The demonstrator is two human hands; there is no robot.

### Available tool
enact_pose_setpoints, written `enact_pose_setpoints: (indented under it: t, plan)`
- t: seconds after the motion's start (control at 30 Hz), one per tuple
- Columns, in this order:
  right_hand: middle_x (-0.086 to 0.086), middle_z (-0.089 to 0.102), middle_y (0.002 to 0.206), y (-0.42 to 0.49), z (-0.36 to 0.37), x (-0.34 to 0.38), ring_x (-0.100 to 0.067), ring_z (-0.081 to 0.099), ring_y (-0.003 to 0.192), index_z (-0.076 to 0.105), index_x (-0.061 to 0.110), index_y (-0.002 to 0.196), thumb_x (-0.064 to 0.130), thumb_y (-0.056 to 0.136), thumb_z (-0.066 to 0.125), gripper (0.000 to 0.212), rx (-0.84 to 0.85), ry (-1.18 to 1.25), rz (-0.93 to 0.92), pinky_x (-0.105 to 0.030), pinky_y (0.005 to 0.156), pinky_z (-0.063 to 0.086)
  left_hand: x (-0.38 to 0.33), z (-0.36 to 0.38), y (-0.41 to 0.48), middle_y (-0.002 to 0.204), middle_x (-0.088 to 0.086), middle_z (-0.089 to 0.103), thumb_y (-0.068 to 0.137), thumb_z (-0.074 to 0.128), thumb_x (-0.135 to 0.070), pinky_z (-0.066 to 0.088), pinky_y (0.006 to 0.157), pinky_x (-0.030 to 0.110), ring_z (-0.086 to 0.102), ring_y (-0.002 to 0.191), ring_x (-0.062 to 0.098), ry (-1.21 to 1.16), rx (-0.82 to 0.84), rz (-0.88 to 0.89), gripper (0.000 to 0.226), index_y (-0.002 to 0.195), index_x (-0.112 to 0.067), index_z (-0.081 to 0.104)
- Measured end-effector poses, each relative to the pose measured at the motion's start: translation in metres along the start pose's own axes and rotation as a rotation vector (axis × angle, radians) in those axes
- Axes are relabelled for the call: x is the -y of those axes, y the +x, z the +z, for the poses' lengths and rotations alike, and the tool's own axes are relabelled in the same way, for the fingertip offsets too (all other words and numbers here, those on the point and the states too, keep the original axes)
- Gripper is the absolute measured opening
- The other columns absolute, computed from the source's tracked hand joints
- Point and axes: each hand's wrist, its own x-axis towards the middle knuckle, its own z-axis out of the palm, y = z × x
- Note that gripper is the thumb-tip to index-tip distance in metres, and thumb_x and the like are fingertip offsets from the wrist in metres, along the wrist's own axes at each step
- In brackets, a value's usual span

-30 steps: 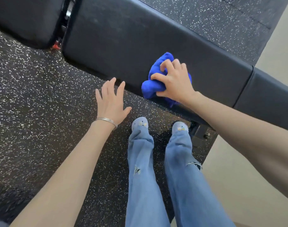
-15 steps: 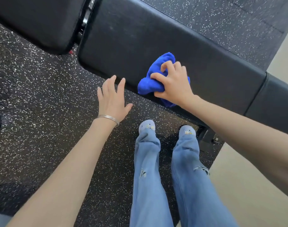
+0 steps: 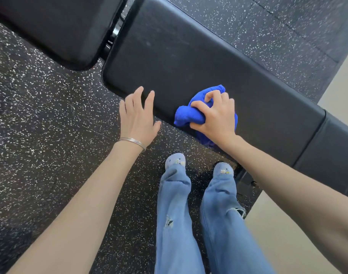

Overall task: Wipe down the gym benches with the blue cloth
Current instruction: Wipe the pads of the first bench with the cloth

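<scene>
1. second black pad (image 3: 56, 26) top left, cut off by the frame edge; metal (image 3: 115, 32) in the gap to the bench mostly hidden
2. left hand (image 3: 136, 117): fingers straight, spread wide, holding nothing; fingertips over near edge of bench (image 3: 189, 56), can't tell if touching
3. blue cloth (image 3: 189, 115) bunched on the bench's near edge, much of it hidden under the hand
4. right hand (image 3: 216, 117): fingers curled into the cloth, gripping it
5. adjoining pad (image 3: 331, 151) far right, cut off by the frame edge

Gym, w/ padded black bench (image 3: 189, 62) & speckled rubber floor (image 3: 40, 115).
</scene>
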Motion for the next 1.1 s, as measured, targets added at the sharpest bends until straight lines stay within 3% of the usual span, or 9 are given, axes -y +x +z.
enact_pose_setpoints:
  t: [0.2,0.43,0.57,0.8,1.1]
  plan:
    - [-0.007,0.049,0.121,0.12,0.003,0.049,-0.029,0.045,0.101,0.059,0.035,0.11,0.049,0.072,0.056,0.04,0.071,-0.056,0.08,-0.037,0.077,0.03,0.015,-0.003,0.004,0.153,0.017,0.016,0.086,0.059,-0.037,0.017,0.115,0.047,0.021,0.137,0.034,0.002,-0.016,-0.048,0.076,0.147,-0.012,0.02]
    - [-0.009,0.041,0.135,0.204,0.008,0.083,-0.034,0.041,0.114,0.056,0.031,0.11,0.045,0.075,0.058,0.038,0.04,-0.105,0.033,-0.042,0.087,0.033,0.014,-0.005,0.005,0.153,0.016,0.015,0.087,0.056,-0.036,0.014,0.116,0.048,0.019,0.139,0.034,0.028,-0.023,-0.04,0.074,0.147,-0.015,0.019]
    - [-0.011,0.046,0.126,0.173,0.004,0.064,-0.033,0.044,0.107,0.058,0.032,0.112,0.047,0.071,0.059,0.043,0.064,-0.061,-0.034,-0.04,0.082,0.032,0.007,-0.008,0.001,0.153,0.016,0.016,0.087,0.056,-0.034,0.013,0.116,0.047,0.019,0.139,0.033,0.015,-0.017,-0.049,0.073,0.147,-0.015,0.02]
    - [-0.01,0.056,0.1,0.034,-0.014,0.005,-0.03,0.049,0.084,0.068,0.025,0.093,0.04,0.064,0.069,0.033,0.158,-0.031,-0.028,-0.038,0.069,0.035,-0.02,-0.016,-0.009,0.153,0.016,0.016,0.087,0.056,-0.034,0.015,0.116,0.047,0.019,0.138,0.033,0.012,0.038,0.007,0.073,0.147,-0.015,0.02]
    - [-0.013,0.062,0.087,-0.092,-0.028,-0.056,-0.032,0.053,0.068,0.073,0.02,0.082,0.03,0.053,0.084,0.032,0.112,-0.016,-0.048,-0.038,0.058,0.041,-0.069,-0.006,-0.036,0.153,0.014,0.015,0.088,0.054,-0.037,0.017,0.116,0.047,0.02,0.137,0.032,0.098,0.074,0.138,0.074,0.148,-0.017,0.015]
